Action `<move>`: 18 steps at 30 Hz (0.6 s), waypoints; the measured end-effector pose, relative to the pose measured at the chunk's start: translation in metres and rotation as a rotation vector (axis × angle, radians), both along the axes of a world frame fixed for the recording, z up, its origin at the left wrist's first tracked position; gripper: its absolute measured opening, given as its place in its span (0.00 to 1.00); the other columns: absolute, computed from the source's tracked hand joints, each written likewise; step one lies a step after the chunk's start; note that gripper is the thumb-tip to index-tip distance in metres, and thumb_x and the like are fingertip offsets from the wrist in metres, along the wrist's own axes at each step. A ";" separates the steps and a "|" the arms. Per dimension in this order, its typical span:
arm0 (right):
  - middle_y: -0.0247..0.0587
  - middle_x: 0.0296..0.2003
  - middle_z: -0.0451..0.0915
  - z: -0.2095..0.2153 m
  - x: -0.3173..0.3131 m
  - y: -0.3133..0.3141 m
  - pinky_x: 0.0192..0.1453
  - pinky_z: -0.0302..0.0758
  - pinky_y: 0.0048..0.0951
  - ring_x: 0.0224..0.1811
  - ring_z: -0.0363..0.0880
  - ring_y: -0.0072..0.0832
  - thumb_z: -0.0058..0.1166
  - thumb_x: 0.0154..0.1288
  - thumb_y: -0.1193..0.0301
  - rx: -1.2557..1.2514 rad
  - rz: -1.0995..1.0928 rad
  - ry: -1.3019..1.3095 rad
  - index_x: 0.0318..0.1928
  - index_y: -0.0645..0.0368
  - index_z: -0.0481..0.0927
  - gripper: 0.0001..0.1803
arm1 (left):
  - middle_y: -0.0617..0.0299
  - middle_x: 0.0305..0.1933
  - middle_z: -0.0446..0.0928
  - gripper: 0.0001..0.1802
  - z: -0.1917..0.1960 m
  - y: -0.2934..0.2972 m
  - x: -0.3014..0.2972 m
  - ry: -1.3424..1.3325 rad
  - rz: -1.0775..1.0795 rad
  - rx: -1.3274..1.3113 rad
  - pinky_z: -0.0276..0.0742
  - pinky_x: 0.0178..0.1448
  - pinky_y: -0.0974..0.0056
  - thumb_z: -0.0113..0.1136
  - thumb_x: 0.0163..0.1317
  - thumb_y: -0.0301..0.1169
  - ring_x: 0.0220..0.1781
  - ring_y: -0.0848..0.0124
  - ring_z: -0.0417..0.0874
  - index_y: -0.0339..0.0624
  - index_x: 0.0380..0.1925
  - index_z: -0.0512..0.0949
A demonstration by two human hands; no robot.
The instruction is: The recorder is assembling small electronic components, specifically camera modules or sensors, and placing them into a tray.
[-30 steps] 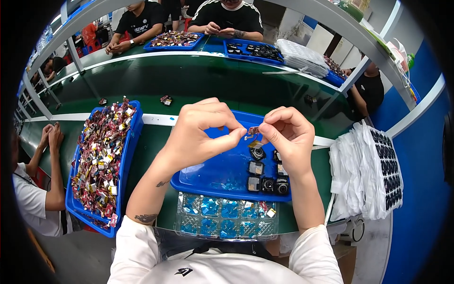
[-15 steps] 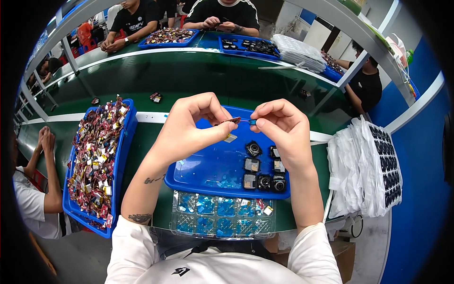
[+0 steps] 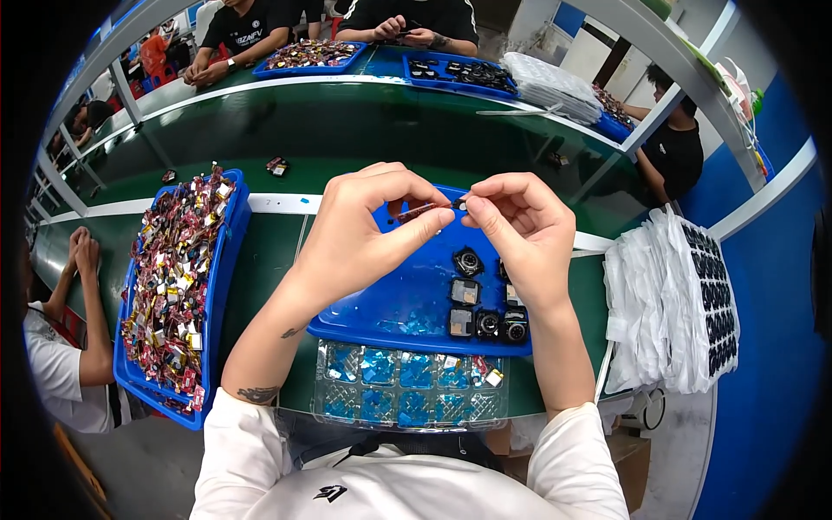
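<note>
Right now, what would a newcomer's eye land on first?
The two hands in the middle: the left hand pinches a small red board, with the right hand close by its end, its own grip too small to make out. Next, the heap of parts in the blue bin at left. Then the stack of white bags at far right.

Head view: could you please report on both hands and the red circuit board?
Left hand pinching red circuit board above blue tray. Right hand just right of it, hold unclear. Left hand partly covers red circuit board.
</note>
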State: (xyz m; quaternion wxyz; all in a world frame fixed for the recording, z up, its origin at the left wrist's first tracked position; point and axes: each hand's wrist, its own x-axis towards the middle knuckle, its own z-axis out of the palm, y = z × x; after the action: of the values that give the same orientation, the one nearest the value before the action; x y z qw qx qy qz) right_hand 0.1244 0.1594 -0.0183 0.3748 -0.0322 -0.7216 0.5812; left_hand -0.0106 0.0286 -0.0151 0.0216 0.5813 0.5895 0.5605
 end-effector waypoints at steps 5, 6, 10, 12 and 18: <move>0.40 0.35 0.81 0.000 0.000 -0.002 0.43 0.79 0.22 0.37 0.81 0.23 0.57 0.63 0.77 -0.012 0.117 0.049 0.42 0.67 0.79 0.08 | 0.60 0.29 0.77 0.03 0.000 -0.004 -0.001 -0.052 -0.049 -0.015 0.69 0.33 0.73 0.64 0.55 0.23 0.28 0.77 0.75 0.33 0.29 0.81; 0.40 0.35 0.81 0.000 0.000 -0.002 0.43 0.79 0.22 0.37 0.81 0.23 0.57 0.63 0.77 -0.012 0.120 0.054 0.42 0.67 0.79 0.08 | 0.60 0.29 0.77 0.03 0.000 -0.006 -0.003 -0.047 -0.046 -0.015 0.69 0.33 0.73 0.64 0.55 0.23 0.28 0.77 0.75 0.33 0.29 0.81; 0.38 0.35 0.80 -0.003 0.002 0.009 0.43 0.78 0.21 0.37 0.80 0.22 0.59 0.62 0.75 0.008 0.228 -0.040 0.41 0.66 0.80 0.09 | 0.60 0.29 0.78 0.05 -0.001 -0.004 -0.004 -0.139 -0.178 -0.040 0.71 0.34 0.73 0.64 0.56 0.24 0.29 0.77 0.76 0.33 0.29 0.81; 0.36 0.35 0.78 -0.008 0.000 0.013 0.43 0.77 0.21 0.37 0.79 0.20 0.60 0.62 0.75 0.007 0.351 0.001 0.39 0.65 0.80 0.07 | 0.60 0.29 0.78 0.06 0.001 -0.004 -0.003 -0.246 -0.263 -0.117 0.72 0.35 0.73 0.64 0.57 0.25 0.31 0.77 0.77 0.32 0.29 0.81; 0.34 0.30 0.73 -0.004 -0.001 0.011 0.38 0.72 0.21 0.33 0.74 0.19 0.60 0.61 0.73 0.155 0.309 -0.021 0.31 0.62 0.76 0.08 | 0.60 0.29 0.78 0.07 0.001 -0.003 -0.005 -0.278 -0.306 -0.181 0.74 0.37 0.72 0.64 0.58 0.26 0.32 0.76 0.78 0.32 0.28 0.80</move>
State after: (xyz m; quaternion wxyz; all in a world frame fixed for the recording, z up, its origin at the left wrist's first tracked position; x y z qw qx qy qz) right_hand 0.1237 0.1708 -0.0224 0.2747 0.1020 -0.7646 0.5741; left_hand -0.0161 0.0252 -0.0139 0.2397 0.5767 0.5338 0.5702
